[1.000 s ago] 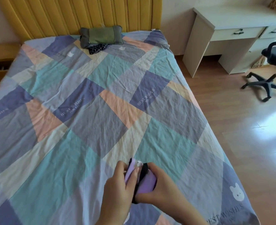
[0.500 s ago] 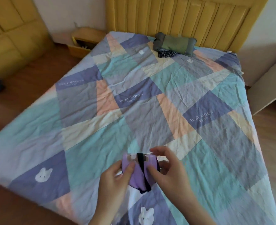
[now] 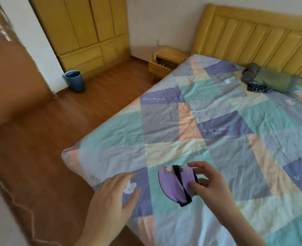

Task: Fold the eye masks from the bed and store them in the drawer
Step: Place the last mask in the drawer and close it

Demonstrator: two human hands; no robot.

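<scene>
A folded purple eye mask (image 3: pixel 173 185) with a black strap across it is held above the patchwork bedspread (image 3: pixel 217 139) near the bed's foot. My right hand (image 3: pixel 207 183) pinches its right side between thumb and fingers. My left hand (image 3: pixel 116 194) hovers to the left of the mask, fingers spread, holding nothing. At the head of the bed a dark patterned cloth item (image 3: pixel 258 87) lies against a green pillow (image 3: pixel 272 80). A yellow nightstand (image 3: pixel 168 59) left of the headboard has its drawer (image 3: pixel 160 67) pulled open.
A yellow wardrobe (image 3: pixel 86 32) stands on the far wall, with a blue bin (image 3: pixel 74 80) on the wooden floor (image 3: pixel 49 139) in front of it. The yellow padded headboard (image 3: pixel 262 36) runs behind the bed. A blurred brown shape fills the left edge.
My left hand has let go of the mask and moved left, open. The right hand alone holds it now. The view has swung left, bringing nightstand, wardrobe and bin into sight.
</scene>
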